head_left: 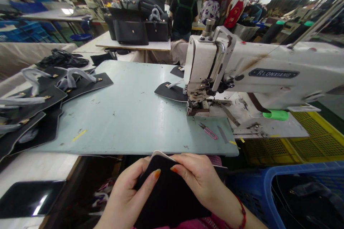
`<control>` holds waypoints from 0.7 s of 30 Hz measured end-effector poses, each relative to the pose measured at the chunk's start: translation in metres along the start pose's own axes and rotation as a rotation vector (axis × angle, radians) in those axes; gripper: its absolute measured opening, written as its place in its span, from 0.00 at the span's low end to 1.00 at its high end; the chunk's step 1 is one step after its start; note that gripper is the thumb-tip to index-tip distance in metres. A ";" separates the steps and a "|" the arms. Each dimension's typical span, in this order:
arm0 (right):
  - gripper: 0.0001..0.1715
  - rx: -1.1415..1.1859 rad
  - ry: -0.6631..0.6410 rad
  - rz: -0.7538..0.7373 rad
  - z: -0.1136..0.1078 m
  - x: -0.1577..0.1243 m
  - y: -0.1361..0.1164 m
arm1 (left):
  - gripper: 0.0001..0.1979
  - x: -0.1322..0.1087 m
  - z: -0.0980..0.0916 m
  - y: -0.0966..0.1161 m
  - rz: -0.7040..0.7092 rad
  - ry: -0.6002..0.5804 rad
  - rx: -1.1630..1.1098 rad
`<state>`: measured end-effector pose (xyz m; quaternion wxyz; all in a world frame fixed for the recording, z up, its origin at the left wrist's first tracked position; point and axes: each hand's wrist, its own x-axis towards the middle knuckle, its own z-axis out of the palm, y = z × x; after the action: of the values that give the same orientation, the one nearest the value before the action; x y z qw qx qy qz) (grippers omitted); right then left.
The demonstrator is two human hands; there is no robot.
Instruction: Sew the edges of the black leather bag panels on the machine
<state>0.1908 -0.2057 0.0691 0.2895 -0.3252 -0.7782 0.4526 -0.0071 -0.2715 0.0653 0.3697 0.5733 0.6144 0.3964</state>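
Observation:
A black leather panel [168, 193] with a pale edge hangs in front of me, close to the table's near side. My left hand [131, 186] pinches its upper left edge, thumb on the near face. On the upper right edge, my right hand [200, 177] grips the same panel between thumb and fingers. Between the two hands the edge rises in a bent peak. Past the panel lies the pale green tabletop [120, 114], with pink thread snips [208, 131] near the sewing machine [209, 71]. The panel's lower part runs down out of view.
Black bag pieces with wrapped handles [32, 96] are piled at the left. More black pieces [172, 91] lie beside the machine. A blue basket [268, 186] stands at right, a phone-like black slab [29, 198] at left. Finished-looking bags [131, 30] and several people are behind.

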 end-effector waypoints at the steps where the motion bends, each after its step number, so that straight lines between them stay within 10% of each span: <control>1: 0.15 -0.001 0.010 -0.006 0.001 0.000 0.000 | 0.11 0.001 0.001 0.001 0.012 -0.008 0.000; 21: 0.09 0.122 0.124 -0.064 0.005 0.012 -0.007 | 0.07 0.007 0.007 0.007 0.223 -0.038 -0.045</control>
<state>0.1778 -0.2016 0.0750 0.3707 -0.3094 -0.7396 0.4688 0.0018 -0.2635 0.0686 0.3476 0.6370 0.5305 0.4382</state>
